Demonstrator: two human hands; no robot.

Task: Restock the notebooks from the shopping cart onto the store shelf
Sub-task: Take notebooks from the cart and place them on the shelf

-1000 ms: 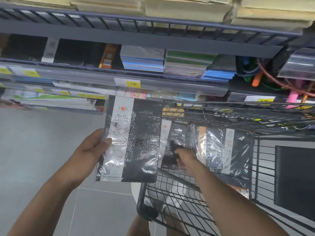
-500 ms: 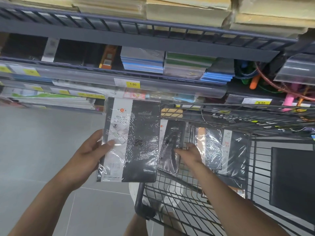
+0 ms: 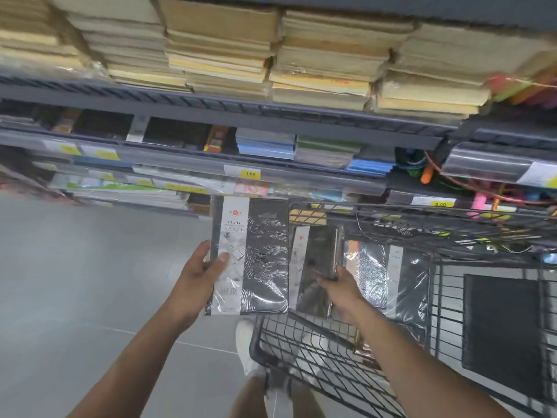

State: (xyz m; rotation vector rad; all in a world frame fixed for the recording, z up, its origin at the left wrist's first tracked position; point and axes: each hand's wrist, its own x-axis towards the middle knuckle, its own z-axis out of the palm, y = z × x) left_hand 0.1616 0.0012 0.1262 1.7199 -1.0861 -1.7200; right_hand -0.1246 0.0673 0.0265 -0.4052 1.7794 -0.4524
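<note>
My left hand (image 3: 201, 277) grips a black-and-white wrapped diary notebook (image 3: 256, 260) by its left edge, upright, just left of the shopping cart (image 3: 301, 351). My right hand (image 3: 339, 289) holds a second black wrapped notebook (image 3: 316, 267) lifted above the cart's left end. More wrapped notebooks (image 3: 388, 276) stand inside the cart behind it. The store shelf (image 3: 211, 113) runs across above, with dark notebooks (image 3: 171, 132) on its left part.
Stacks of tan paper pads (image 3: 325, 55) fill the top shelf. Blue and green notebook stacks (image 3: 266, 144) sit mid-shelf, pens and cords (image 3: 428, 173) at right. A price rail (image 3: 250, 174) runs below. Grey floor tiles (image 3: 75, 282) lie to the left. A black panel (image 3: 503, 330) is in the cart's right part.
My right hand has closed on a notebook in the cart and lifted it up beside the one in my left hand. The view has tilted up toward the shelves.
</note>
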